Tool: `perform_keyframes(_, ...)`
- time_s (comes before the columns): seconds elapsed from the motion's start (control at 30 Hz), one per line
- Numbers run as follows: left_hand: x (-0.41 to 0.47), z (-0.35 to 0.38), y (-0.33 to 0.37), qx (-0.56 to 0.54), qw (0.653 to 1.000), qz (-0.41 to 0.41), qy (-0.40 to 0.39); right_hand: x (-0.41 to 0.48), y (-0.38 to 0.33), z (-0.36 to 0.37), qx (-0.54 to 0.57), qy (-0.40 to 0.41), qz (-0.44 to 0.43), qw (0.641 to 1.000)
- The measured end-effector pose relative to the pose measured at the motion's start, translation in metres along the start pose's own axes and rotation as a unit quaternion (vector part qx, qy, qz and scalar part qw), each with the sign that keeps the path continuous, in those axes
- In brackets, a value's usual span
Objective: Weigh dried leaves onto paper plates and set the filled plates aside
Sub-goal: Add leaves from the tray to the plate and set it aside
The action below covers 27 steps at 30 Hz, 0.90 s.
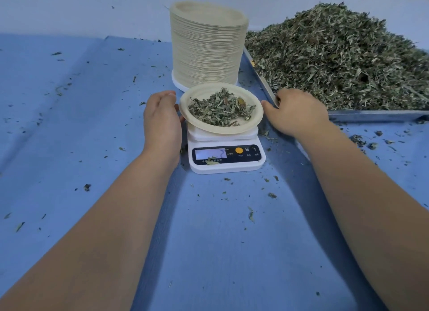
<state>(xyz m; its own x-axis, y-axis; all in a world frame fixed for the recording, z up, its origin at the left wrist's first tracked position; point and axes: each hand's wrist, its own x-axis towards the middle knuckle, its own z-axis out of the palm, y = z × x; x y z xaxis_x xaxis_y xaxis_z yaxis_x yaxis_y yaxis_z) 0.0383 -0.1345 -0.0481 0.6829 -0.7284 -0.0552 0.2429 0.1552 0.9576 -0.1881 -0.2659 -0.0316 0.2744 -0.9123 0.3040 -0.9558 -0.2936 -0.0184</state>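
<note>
A paper plate with a small heap of dried leaves sits slightly tilted on the white kitchen scale, whose display reads 2. My left hand cups the plate's left rim, thumb tucked under the edge. My right hand meets the right rim with its thumb, and its fingers curl near the tray's corner. A tall stack of paper plates stands just behind the scale.
A metal tray piled high with dried leaves fills the right side. Blue cloth covers the table, and leaf crumbs are scattered over it. Both forearms stretch in from the near edge.
</note>
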Motion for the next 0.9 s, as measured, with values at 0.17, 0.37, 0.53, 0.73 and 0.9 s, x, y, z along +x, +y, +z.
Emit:
perform_keyframes(0.17, -0.002, 0.0, 0.002, 0.028, 1.0, -0.008, 0.003, 0.029, -0.005, -0.009, 0.017, -0.115, -0.007, 0.993)
perform_keyframes(0.37, -0.007, 0.001, 0.004, 0.025, 1.0, -0.01, 0.009, 0.049, -0.005, -0.003, 0.078, -0.211, 0.043, 0.973)
perform_keyframes(0.53, -0.009, 0.001, 0.003, 0.021, 0.999, -0.009, 0.026, 0.042, 0.0, 0.0, 0.036, -0.111, 0.022, 0.993)
perform_keyframes(0.73, -0.011, 0.003, 0.005, 0.041, 0.999, 0.004, 0.009, 0.038, 0.0, 0.003, 0.054, -0.025, 0.026, 0.998)
perform_keyframes(0.9, -0.011, 0.003, 0.004, 0.057, 0.998, 0.01, 0.009, 0.041, 0.001, 0.002, 0.076, -0.04, 0.012, 0.996)
